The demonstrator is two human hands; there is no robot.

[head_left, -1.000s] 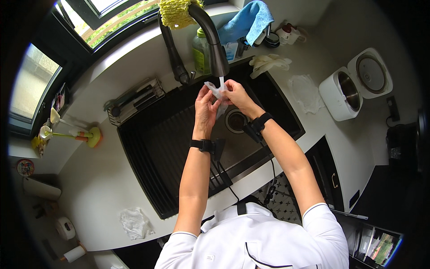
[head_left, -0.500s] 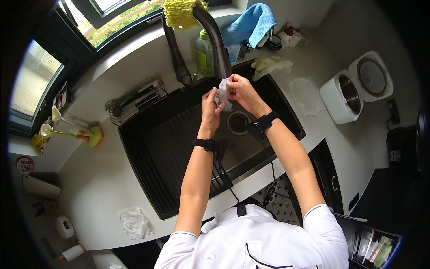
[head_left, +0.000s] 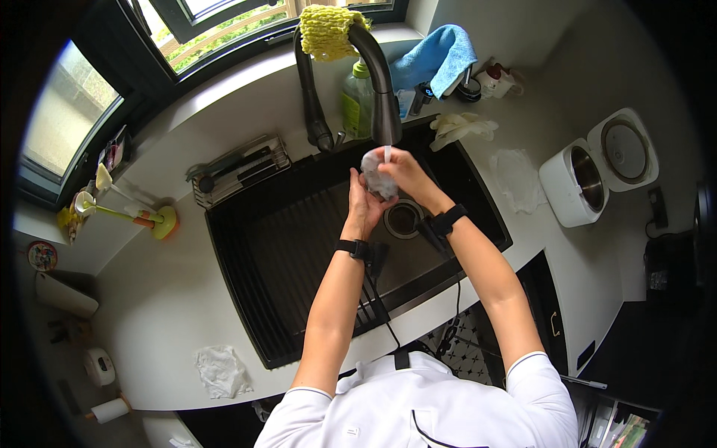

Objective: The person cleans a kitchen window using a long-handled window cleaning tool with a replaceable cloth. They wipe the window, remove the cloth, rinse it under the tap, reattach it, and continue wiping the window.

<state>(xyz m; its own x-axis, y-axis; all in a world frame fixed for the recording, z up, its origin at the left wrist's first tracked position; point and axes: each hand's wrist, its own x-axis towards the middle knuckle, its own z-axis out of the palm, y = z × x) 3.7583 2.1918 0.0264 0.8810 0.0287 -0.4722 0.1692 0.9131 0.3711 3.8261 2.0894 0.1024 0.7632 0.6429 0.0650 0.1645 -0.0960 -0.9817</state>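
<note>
A crumpled, wet-looking whitish cloth [head_left: 376, 173] is bunched between my hands above the sink [head_left: 299, 246], just below the faucet spout [head_left: 386, 123]. Water runs from the spout onto it. My left hand [head_left: 363, 209] supports the cloth from below and the left, palm turned up and thumb raised. From the right, my right hand [head_left: 409, 178] grips it with bent fingers; the fingertips are partly hidden by the cloth and the water. The round drain [head_left: 403, 219] lies just below my hands. Black straps with small dark devices circle both wrists.
Thin whitish cloths lie on the counter, one at the left [head_left: 222, 372], another at the right [head_left: 517, 179]. Pale gloves [head_left: 461, 130] sit on the sink's far edge beside a green soap bottle [head_left: 358, 102]. A white cooker [head_left: 571, 187] stands with its lid raised; a utensil rack [head_left: 240, 170] is at the back left.
The cloth, held stretched between my fingertips before, is now bunched up. My left hand has turned palm up, and water now shows running from the spout. The view has shifted slightly.
</note>
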